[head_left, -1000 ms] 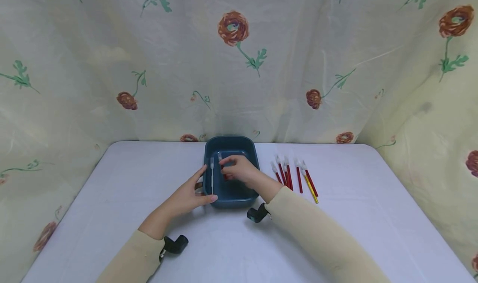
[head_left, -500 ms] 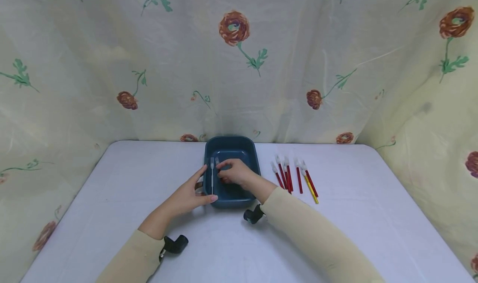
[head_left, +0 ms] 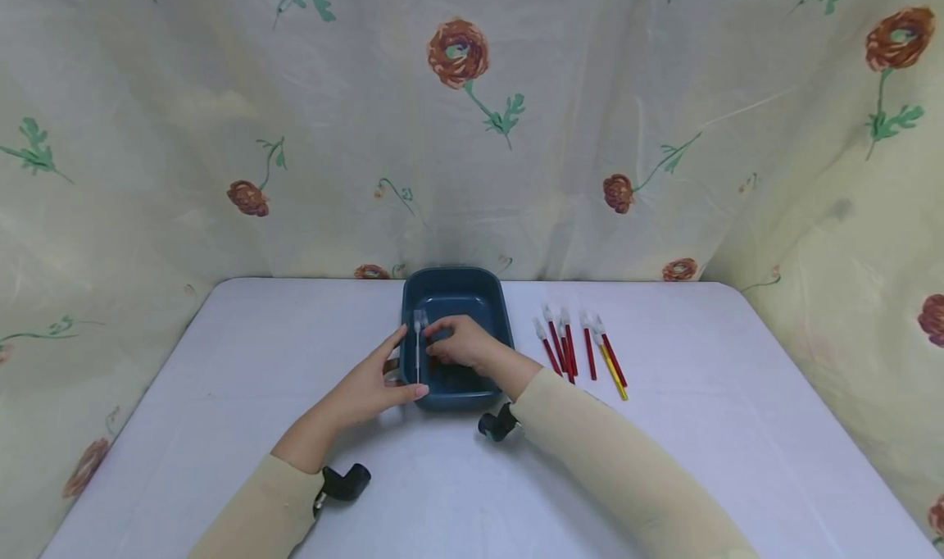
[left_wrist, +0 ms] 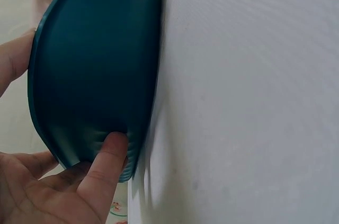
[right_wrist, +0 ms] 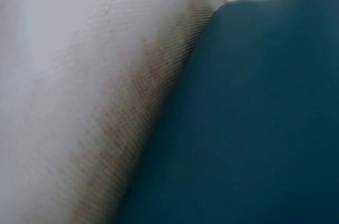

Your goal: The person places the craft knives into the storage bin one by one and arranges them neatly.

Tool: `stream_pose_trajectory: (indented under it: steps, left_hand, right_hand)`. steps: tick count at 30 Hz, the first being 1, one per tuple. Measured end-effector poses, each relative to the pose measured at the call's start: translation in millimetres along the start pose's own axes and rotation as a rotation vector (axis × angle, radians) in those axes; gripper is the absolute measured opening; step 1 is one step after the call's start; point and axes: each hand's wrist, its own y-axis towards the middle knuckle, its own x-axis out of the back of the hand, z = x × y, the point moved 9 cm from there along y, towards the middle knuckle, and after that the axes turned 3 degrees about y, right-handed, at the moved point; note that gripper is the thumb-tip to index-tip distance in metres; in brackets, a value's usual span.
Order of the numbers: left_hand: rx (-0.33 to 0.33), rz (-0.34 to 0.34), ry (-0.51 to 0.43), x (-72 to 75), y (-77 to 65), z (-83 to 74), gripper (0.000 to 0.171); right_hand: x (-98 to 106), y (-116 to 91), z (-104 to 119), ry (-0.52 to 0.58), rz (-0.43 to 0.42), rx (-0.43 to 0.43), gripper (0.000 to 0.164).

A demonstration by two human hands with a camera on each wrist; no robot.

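A dark teal tray (head_left: 457, 399) stands on the white table. My left hand (head_left: 379, 383) holds its left side, thumb over the near-left rim. In the left wrist view its fingers (left_wrist: 103, 173) press against the ribbed outer wall. Inside along the left wall lies a slim white stick (head_left: 417, 354) with a clear cap. My right hand (head_left: 466, 344) reaches into the tray, fingers curled and pinching a slim red stick with a clear cap (head_left: 424, 319), mostly hidden by the hand. That cap lies close beside the white stick's cap.
Right of the tray lie several slim red sticks (head_left: 588, 354) with clear caps and one yellow stick (head_left: 614, 372), tips away from me. A floral curtain (head_left: 332, 133) hangs behind the table. Black cameras (head_left: 347, 483) sit on both wrists.
My right hand has moved left inside the tray, bringing the red stick's capped end next to the white stick. The left hand has stayed on the tray.
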Motion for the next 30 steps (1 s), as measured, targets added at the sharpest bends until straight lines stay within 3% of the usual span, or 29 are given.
stream_pose_trajectory:
  steps: [12,30]
  left_hand:
    - [0.017,-0.012,0.014,0.9,-2.2,-2.2,0.1]
    - [0.024,-0.016,0.021,0.7,1.2,0.0,0.102]
  right_hand:
    - [13,-6,7,0.01,0.0,0.027,0.029]
    - [55,-43,35,-0.107,-0.042,0.102,0.034]
